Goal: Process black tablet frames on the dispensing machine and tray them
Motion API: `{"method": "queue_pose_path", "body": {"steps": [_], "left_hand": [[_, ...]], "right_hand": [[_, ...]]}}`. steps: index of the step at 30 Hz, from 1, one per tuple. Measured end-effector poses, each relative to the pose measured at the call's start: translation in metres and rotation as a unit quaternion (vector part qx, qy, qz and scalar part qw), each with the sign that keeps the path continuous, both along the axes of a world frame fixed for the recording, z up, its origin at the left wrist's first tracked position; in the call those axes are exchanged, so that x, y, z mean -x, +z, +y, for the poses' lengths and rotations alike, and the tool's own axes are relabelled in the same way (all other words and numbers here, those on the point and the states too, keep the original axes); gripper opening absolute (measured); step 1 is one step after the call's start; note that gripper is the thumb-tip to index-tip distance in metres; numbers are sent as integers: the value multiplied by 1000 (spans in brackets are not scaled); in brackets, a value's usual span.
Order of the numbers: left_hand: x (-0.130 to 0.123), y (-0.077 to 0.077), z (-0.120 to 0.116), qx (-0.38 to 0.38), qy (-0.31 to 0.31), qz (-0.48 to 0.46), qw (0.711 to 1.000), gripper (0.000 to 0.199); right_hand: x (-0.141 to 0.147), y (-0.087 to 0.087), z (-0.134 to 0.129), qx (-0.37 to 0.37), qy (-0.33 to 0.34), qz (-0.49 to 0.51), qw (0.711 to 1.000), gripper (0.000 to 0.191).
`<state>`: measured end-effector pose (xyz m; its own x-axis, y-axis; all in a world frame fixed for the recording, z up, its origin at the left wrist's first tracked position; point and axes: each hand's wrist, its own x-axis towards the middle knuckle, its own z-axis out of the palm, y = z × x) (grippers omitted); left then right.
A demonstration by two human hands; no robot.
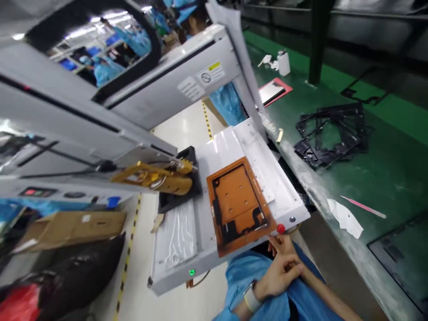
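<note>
A pale grey machine [143,107] fills the upper left and centre of the frame, its white bed [217,151] slanting across the middle, while a green workbench [397,178] runs down the right side, bearing a heap of black frames [334,131]. Light floor [182,118] with yellow-and-black tape [129,256] shows at left, and co-workers in blue [107,71] appear at upper left. At lower centre right, above the wearer's blue clothing [257,272], the left hand [281,273] lies across the right wrist, its fingers bent; how firmly it grips cannot be told. The right hand [280,245] is slack and loosely curled, with no object seen in it, just beside the red button [281,228] on the bed's front edge. A black bag [80,267] lies at lower left below a cardboard box [80,227]; their contents are hidden. The orange-brown fixture [236,191], flat on the bed near the centre, carries a thin black frame [216,209] in its recess. A white bottle [283,63] stands at upper right.
</note>
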<state>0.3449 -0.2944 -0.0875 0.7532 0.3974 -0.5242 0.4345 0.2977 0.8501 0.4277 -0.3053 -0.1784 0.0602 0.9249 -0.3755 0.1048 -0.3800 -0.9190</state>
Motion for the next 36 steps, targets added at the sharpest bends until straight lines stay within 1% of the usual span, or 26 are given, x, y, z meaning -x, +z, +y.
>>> {"method": "queue_pose_path", "body": {"steps": [4,9,12,14,16,18,19,20,21,22,23,24,26,28,30,32,33,34,36], "left_hand": [[8,3,-1,-22,12,-30,999,79],[28,8,0,-32,15,-55,998,62],[42,12,-2,-37,22,-67,997,55],[53,18,-4,-51,25,-75,996,50],[65,30,-4,-70,27,-86,994,43],[77,48,1,-114,31,-115,986,38],[83,59,6,-149,36,-140,978,36],[88,70,11,-191,44,-168,966,33],[94,82,18,-238,53,-195,950,30],[99,94,25,-281,61,-219,932,26],[104,106,33,-319,67,-235,916,22],[109,116,40,-349,71,-247,901,18],[120,132,52,-395,82,-255,879,12],[130,140,62,-434,117,-242,860,11],[134,141,71,-475,173,-232,831,22],[128,143,82,-522,224,-250,784,38],[122,145,88,-549,242,-268,754,47],[112,149,96,-581,251,-292,717,55],[91,161,110,-645,259,-346,631,66]], "right_hand": [[-9,11,2,8,-33,23,999,84],[-14,27,5,13,-73,19,997,90],[-15,38,-1,18,-80,14,997,90],[-19,56,-12,21,-72,9,997,86],[-29,84,-21,9,-64,-9,998,78],[-43,119,-19,-43,-77,-59,994,69],[-51,136,-11,-84,-95,-97,987,65],[-60,152,3,-127,-119,-139,975,61],[-70,166,22,-159,-141,-177,961,58],[-79,177,46,-180,-153,-220,946,54],[-87,184,72,-193,-150,-262,933,50],[-95,189,98,-197,-128,-293,927,47],[-107,191,144,-178,-48,-315,931,46],[-113,189,173,-145,6,-308,940,48],[-113,192,184,-132,18,-289,948,53],[-106,205,185,-172,13,-280,944,59],[-100,216,184,-209,12,-281,936,62],[-91,228,184,-253,17,-286,924,66],[-70,255,186,-332,49,-302,892,78]]}}
